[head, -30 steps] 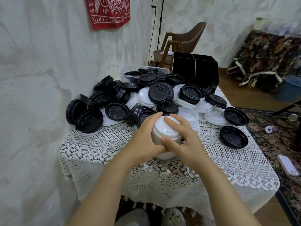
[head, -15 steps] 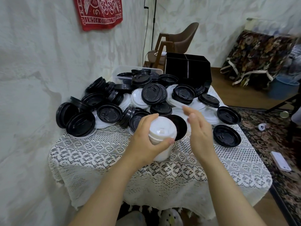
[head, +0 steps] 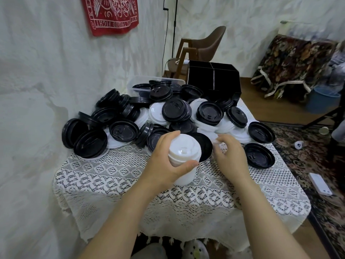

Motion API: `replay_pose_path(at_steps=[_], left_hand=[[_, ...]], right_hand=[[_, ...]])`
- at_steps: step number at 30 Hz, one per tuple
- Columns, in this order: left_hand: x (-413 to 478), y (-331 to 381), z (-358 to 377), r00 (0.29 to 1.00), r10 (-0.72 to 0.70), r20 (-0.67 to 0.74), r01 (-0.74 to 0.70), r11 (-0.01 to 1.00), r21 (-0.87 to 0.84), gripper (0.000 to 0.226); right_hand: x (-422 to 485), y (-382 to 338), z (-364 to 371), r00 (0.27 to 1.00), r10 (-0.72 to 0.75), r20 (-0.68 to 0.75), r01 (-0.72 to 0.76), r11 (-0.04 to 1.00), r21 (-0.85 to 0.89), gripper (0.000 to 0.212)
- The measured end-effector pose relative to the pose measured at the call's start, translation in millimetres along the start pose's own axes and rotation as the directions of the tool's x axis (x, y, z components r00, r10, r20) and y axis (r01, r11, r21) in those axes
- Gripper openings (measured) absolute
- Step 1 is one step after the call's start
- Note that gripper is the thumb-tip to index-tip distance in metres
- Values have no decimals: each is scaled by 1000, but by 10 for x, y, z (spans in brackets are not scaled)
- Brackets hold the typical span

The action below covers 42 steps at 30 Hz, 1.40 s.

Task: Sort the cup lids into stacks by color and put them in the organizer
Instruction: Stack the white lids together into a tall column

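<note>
A white lid stack [head: 183, 149] is gripped upright by the left hand [head: 164, 163]; the right hand [head: 230, 157] is held curled beside it, its grasp indiscernible.

Worktop [head: 112, 184] beside the left wall [head: 37, 90]: lid heap [head: 175, 111] across its far half, organizer [head: 214, 77] behind the heap at the far right, tub [head: 139, 84] to the organizer's left. Lid stack [head: 183, 165] before the heap, left hand [head: 162, 161] around it, right hand [head: 229, 157] just right.
</note>
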<state>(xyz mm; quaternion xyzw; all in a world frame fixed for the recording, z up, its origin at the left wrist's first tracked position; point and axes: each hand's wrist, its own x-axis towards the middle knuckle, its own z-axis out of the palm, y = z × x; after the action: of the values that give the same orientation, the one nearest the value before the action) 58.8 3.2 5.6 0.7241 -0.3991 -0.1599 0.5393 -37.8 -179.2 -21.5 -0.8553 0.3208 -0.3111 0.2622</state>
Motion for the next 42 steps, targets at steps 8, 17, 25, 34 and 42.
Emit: replay_pose_path(at_steps=[8,17,25,34,42], left_hand=[[-1,2,-6,1000,-1,1,1,1000,-2,70],[-6,22,-8,1000,-7,5,7,999,-31,76],[-11,13,-5,1000,-7,5,7,1000,-27,77],[-20,16,-17,1000,-14,17,15,999,-34,83],[5,-65,-28,999,-35,37,40,987,-157,104]], right_hand=[[-110,-78,-386,890,434,139,-439,738,513,27],[-304,-75,-526,933,285,218,-289,957,-14,45],[-321,-87,-395,928,183,324,-140,978,-153,55],[-283,-232,-415,1000,31,0,-31,989,144,71],[-304,-773,-258,924,-260,281,136,908,396,69]])
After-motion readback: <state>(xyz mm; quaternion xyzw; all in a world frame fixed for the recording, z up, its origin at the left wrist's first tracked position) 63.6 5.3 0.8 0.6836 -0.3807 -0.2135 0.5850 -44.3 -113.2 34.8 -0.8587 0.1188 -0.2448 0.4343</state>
